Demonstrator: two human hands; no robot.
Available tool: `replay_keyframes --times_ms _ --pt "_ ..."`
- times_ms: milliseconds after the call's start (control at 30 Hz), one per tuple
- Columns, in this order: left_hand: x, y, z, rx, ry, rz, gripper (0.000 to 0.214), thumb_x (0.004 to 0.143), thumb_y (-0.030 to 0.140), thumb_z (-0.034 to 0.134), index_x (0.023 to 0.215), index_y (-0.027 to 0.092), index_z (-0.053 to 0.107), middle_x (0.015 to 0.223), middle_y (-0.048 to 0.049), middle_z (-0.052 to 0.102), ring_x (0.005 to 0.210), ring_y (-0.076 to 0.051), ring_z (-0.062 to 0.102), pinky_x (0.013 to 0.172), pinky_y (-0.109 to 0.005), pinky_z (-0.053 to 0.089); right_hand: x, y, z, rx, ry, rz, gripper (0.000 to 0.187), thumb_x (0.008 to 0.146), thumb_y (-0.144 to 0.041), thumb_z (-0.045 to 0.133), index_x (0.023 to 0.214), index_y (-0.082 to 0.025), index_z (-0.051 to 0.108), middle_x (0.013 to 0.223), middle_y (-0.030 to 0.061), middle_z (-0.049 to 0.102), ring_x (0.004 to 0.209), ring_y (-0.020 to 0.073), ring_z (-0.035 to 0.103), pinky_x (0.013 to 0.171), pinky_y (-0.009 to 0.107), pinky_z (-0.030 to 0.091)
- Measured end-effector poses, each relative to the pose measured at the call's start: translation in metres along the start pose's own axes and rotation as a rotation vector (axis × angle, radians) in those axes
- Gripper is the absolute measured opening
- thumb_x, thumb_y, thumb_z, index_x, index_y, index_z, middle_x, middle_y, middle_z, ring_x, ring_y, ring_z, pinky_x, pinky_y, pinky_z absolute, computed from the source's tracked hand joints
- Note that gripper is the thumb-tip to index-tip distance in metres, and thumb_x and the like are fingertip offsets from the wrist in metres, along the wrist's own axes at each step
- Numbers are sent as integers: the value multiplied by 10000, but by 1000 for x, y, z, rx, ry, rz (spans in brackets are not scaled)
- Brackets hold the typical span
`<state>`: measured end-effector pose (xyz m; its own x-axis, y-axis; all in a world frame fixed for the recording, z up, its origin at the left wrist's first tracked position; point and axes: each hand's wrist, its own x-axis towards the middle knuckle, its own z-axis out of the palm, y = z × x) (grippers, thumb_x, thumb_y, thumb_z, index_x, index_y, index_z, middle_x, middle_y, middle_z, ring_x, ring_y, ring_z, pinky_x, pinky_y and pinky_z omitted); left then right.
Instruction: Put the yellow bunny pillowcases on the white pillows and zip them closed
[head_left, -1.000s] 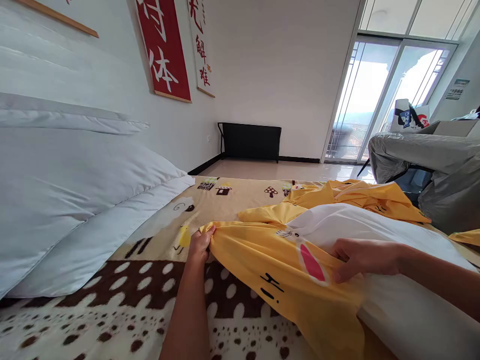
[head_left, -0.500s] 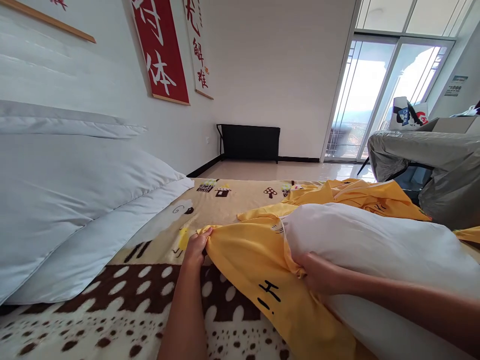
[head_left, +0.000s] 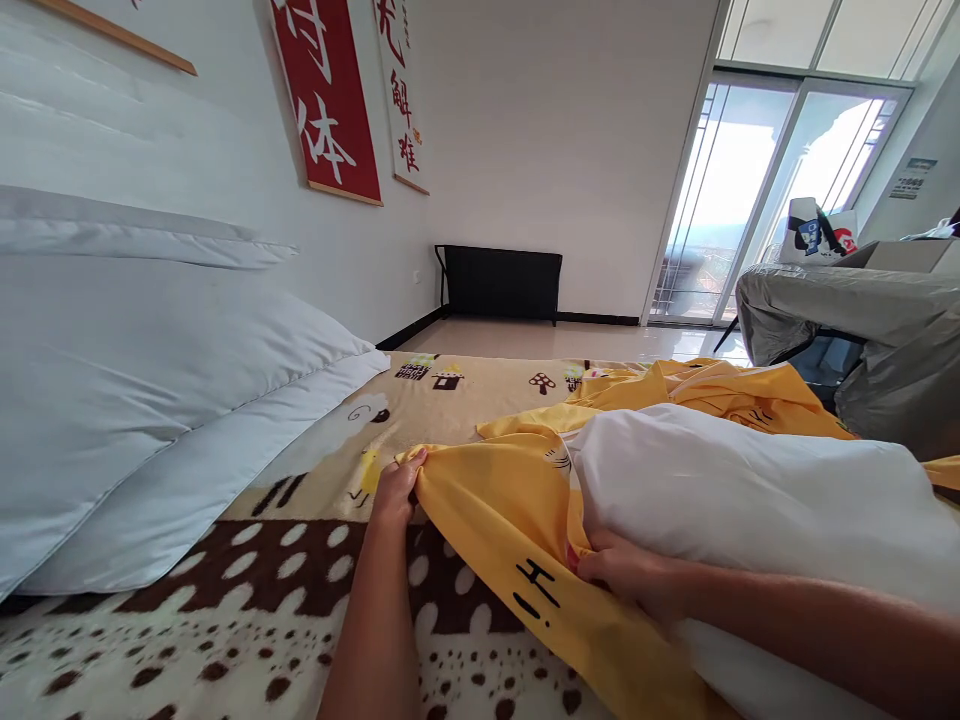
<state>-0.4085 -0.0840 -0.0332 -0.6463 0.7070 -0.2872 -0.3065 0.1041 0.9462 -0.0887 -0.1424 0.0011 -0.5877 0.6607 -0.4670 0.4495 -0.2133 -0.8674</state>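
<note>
A yellow pillowcase [head_left: 491, 500] with black printed marks lies partly over the end of a plump white pillow [head_left: 720, 480]. At its far left corner, my left hand [head_left: 397, 487] is closed, pinching the fabric and stretching it out. My right hand [head_left: 626, 570] is at the case's opening, against the pillow's near side. Its fingers are closed on the edge of the yellow fabric, with the fingertips partly hidden by the cloth. The pillow extends to the right under my right forearm, mostly outside the case.
Beneath everything is a patterned brown and cream blanket [head_left: 300, 560]. White pillows [head_left: 187, 370] are stacked on the left against the wall. More yellow fabric [head_left: 720, 395] lies crumpled behind the pillow. A plastic-covered piece of furniture [head_left: 847, 300] stands at right, near glass doors [head_left: 765, 190].
My right hand has shifted slightly left and down along the opening, pushing its fingers further into the fold. My left hand keeps hold of the corner. The view has tilted slightly.
</note>
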Motion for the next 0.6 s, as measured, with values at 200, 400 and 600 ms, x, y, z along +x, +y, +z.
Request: replay_keyframes --times_ms 200,400,600 --pt "0 0 1 -10 6 -7 152 841 212 593 723 131 542 598 50 542 504 -82 515 522 -225 439 -7 -7 -1 -485 101 -299 226 666 -216 640 887 -170 631 983 54 662 898 204 605 776 274 477" --pt "7 -4 0 47 8 10 154 850 257 592 776 123 576 659 32 570 553 -83 533 561 -235 463 4 8 11 -942 213 -487 444 632 -25 486 1052 -96 610 1176 162 576 1100 260 527 978 337 385" --pt "15 -11 -2 138 24 21 203 861 318 580 806 123 588 695 19 591 583 -93 551 597 -257 482 22 12 20 -956 182 -315 440 702 -79 548 1141 -57 563 1168 202 589 1065 280 567 911 348 426"
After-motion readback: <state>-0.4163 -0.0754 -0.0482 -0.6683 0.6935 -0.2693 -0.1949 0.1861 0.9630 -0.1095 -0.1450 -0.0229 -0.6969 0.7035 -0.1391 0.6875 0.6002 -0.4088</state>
